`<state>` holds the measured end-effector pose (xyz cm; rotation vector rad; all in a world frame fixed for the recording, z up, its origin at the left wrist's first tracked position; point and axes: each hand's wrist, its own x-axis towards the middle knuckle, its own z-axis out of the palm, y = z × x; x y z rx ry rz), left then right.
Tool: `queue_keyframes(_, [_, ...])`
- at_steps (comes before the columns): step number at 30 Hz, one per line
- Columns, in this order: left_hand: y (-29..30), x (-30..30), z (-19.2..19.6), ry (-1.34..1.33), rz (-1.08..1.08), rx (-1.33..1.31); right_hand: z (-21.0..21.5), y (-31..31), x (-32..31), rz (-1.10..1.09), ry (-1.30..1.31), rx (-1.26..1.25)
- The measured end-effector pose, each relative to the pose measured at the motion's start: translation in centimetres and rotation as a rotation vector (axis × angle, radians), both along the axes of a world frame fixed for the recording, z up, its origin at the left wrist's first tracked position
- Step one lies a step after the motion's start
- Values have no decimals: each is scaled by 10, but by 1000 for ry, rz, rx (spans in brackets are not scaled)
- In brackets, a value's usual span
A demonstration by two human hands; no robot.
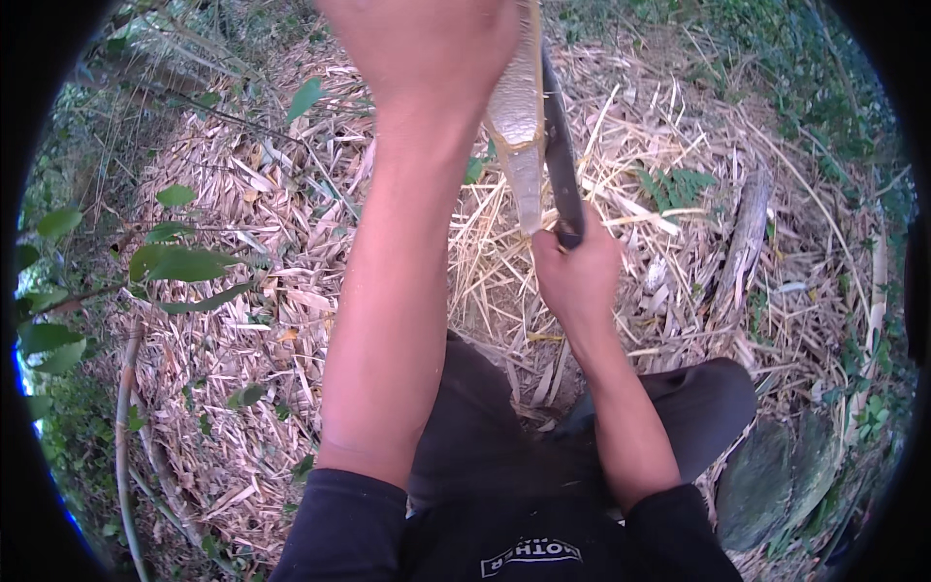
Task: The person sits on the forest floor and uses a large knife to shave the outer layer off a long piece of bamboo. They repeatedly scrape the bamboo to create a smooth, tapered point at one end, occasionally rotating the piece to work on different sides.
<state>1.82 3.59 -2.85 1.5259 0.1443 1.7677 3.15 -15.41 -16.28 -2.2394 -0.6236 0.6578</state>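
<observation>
Bamboo shoot being pared upright

The bamboo shoot is being gripped above by the left hand; the dark blade (handle clenched in the right hand) is lying along its right side.

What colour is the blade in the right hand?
Dark, nearly black, on the blade gripped by the right hand; the head view shows it best.

Soft, even daylight without hard shadows is observed, a black fisheye vignette is imposed around the rim where straight lines are bent, and the raised bare left hand is rendered slightly blurred.
</observation>
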Motion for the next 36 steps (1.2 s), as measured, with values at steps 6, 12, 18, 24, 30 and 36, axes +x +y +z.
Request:
queue_keyframes(6, [3, -7, 7, 316, 306, 56, -155, -35, 23, -3, 25, -292])
queue_keyframes(12, [25, -36, -6, 430, 458, -72, -135, -26, 30, 129, 175, -383])
queue_keyframes(18, [17, -32, -4, 355, 445, -161, -120, -20, 19, -5, 251, -395])
queue_keyframes(24, [10, -19, 0, 376, 462, -165, -116, -26, 23, -12, 307, -336])
queue_keyframes(30, [6, -19, -4, 431, 533, -136, -41, -9, 0, 26, -87, 40])
queue_keyframes(36, [-3, -18, 4, 383, 432, -231, -161, -38, 6, -26, 224, -313])
